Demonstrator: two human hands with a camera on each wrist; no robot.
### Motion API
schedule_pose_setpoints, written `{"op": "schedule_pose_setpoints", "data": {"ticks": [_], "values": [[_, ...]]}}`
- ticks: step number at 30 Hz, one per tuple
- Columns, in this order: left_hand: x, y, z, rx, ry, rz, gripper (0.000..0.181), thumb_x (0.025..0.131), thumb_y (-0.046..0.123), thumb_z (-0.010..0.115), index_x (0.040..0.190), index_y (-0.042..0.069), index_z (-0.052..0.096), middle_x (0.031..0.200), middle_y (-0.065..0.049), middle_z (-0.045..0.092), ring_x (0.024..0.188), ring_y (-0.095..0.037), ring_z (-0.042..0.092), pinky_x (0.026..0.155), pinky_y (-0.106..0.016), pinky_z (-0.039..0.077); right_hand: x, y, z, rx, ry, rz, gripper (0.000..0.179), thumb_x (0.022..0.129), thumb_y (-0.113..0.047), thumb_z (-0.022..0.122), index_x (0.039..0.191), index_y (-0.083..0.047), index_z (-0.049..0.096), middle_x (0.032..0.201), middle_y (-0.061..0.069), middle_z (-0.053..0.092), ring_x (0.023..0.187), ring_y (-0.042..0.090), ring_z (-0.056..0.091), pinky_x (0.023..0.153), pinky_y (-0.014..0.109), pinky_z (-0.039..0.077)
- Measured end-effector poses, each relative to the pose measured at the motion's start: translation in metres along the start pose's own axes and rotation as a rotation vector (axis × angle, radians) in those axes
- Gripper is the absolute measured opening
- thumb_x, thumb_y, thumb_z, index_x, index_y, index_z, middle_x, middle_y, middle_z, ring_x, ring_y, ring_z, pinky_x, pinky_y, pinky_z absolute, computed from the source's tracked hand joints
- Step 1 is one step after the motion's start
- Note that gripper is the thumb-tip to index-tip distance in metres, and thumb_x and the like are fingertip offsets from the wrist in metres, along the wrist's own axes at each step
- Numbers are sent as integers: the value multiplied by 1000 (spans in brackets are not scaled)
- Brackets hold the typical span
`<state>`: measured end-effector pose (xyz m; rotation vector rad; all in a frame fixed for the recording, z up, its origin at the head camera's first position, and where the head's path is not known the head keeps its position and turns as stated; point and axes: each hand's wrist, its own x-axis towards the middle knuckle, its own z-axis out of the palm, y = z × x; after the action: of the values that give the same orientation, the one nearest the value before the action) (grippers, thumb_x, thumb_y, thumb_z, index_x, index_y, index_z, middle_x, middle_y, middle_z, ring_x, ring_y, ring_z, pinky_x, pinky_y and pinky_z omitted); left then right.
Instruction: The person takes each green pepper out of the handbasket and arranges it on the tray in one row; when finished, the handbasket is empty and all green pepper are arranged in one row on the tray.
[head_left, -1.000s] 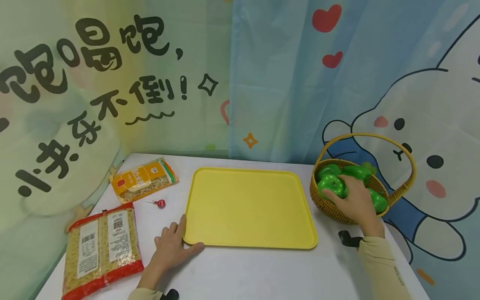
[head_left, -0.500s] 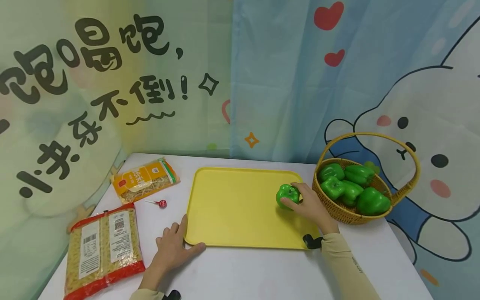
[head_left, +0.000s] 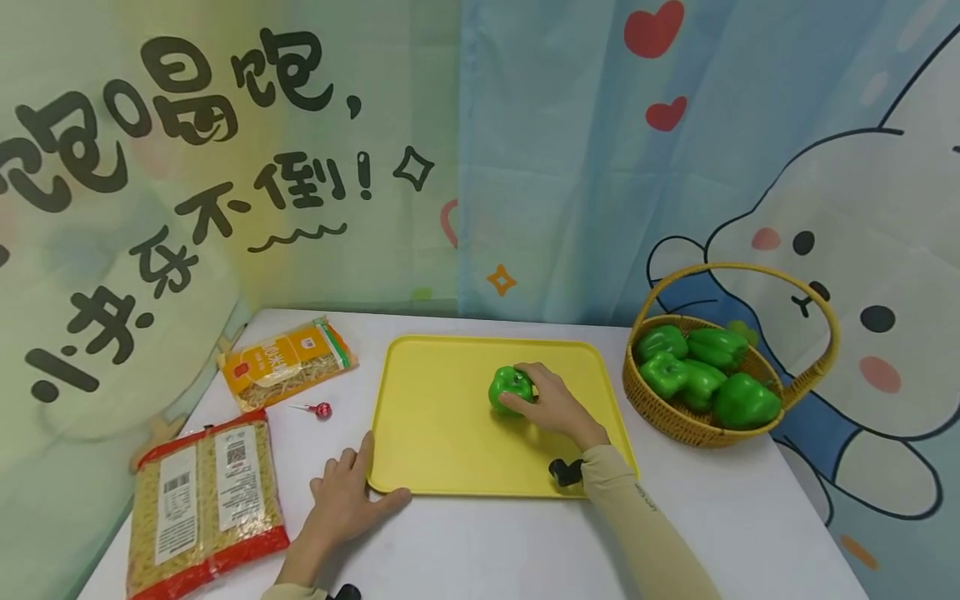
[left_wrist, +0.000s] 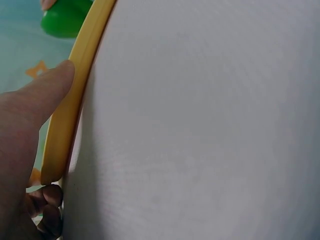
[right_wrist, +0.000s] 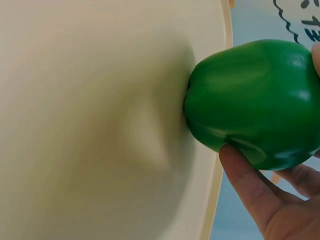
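Observation:
My right hand grips a glossy green bell pepper over the yellow tray, right of its middle. Close up in the right wrist view, the bell pepper fills the space between thumb and fingers; whether its base touches the tray cannot be told. At the tray's near left corner rests my left hand, fingers spread, with the thumb along the front rim and the forefinger by the left side. From the left wrist, the thumb is seen against the tray's edge.
A wicker basket with several green peppers stands right of the tray. On the left lie a large red-edged clear bag, an orange packet and a red lollipop. A printed curtain hangs behind the white table.
My right hand took the bell pepper out of the basket and carried it left, past the tray's right side towards its middle. The left hand stays at the corner.

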<state>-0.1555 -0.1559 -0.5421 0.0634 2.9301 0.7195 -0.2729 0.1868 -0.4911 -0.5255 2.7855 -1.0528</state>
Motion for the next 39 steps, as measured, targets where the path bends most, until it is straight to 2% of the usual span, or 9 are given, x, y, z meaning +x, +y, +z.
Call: {"op": "schedule_pose_setpoints", "data": {"ticks": [12, 24, 32, 39], "values": [[0, 1, -1, 0, -5, -13, 117, 75, 79, 67, 160, 10, 26, 122, -13, 53, 94, -24, 41, 72, -38, 25, 36, -49, 45, 36, -103, -77, 71, 96, -51, 61, 151, -11, 41, 145, 12, 49, 131, 32, 50, 107, 51, 44], [-2, 3, -3, 22, 1, 1, 116, 76, 78, 66, 159, 8, 27, 121, -14, 53, 93, -25, 42, 70, -38, 27, 71, -92, 83, 0, -167, -111, 77, 95, -62, 56, 153, -14, 38, 141, 7, 52, 117, 20, 55, 99, 40, 48], [-2, 4, -1, 21, 5, 8, 115, 76, 78, 65, 159, 9, 28, 120, -14, 54, 91, -25, 43, 69, -37, 27, 87, -111, 95, -24, -170, -113, 74, 95, -62, 56, 152, -16, 40, 141, 7, 51, 120, 20, 55, 101, 40, 49], [-2, 4, -1, 26, 12, -2, 115, 75, 79, 66, 159, 9, 29, 120, -14, 54, 92, -25, 43, 69, -37, 27, 91, -121, 101, -29, -184, -105, 75, 96, -61, 56, 153, -16, 38, 144, 9, 49, 121, 22, 55, 102, 41, 48]]}}
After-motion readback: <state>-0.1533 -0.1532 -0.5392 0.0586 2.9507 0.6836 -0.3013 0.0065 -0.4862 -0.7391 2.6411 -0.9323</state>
